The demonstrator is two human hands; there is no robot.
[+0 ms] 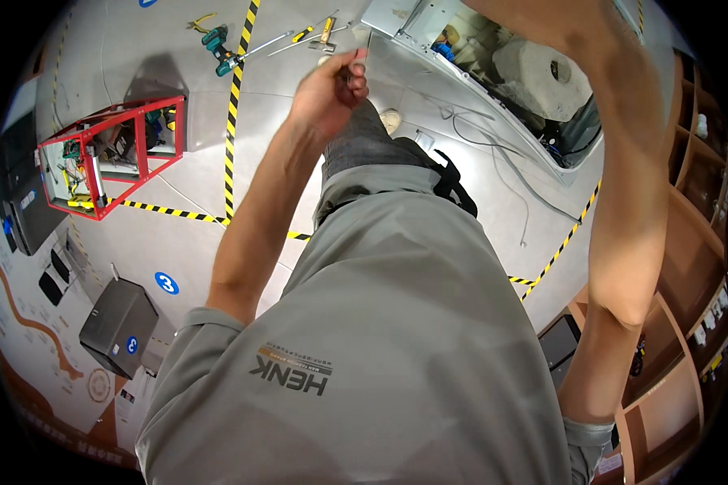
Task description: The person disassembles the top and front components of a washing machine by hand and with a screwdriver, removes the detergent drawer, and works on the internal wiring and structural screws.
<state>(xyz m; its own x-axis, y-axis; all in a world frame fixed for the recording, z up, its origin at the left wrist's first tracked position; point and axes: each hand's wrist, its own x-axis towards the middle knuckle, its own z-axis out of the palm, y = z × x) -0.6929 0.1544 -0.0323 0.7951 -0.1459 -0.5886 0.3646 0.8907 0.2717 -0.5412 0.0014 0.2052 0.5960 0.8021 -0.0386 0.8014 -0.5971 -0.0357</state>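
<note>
My left hand (332, 93) is raised over the floor, left of an open white appliance housing (493, 97). Its fingers are curled, with thumb and fingertip pinched together; what they hold, if anything, is too small to make out. My right forearm (627, 202) reaches up along the right side, and the right hand (514, 12) passes over the housing's far part. Its fingers are cut off by the upper edge. Inside the housing sit a rough grey block with a round hole (542, 77), a blue part (443, 48) and dark wiring (554, 149).
Beyond my left hand lie a green-black power drill (218, 50), yellow pliers (202, 23), a hammer (326, 36) and a screwdriver (302, 35). A grey hose (534, 190) trails over the floor. Left stands a red-framed tool rack (113, 153); right, brown shelving (687, 218).
</note>
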